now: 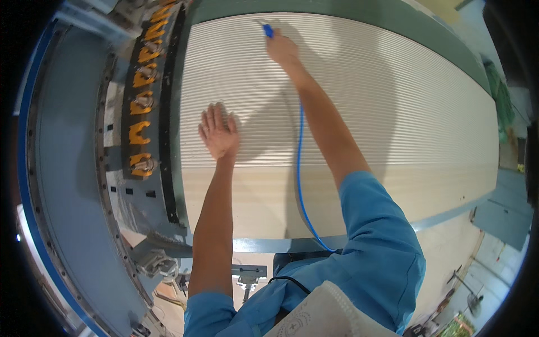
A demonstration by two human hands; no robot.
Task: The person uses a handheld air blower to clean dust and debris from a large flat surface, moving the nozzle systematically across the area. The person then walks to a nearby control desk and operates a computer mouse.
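Observation:
A large pale panel lies flat before me, cut with many parallel grooves over most of its face. Its near strip is smooth. My left hand rests on the grooved part at the left, palm down with fingers spread, holding nothing. Farther away, close to the panel's far edge, my right hand is closed around a blue air blow gun. Its thin nozzle points to the left, over the grooves. A blue hose runs beneath my right arm across the panel and over its near edge.
Along the left side stands a row of orange tool forks, several holding metal tool holders. Beyond it rises a big grey-blue machine frame. A green bed shows past the panel's far edge. A fan stands at the lower right.

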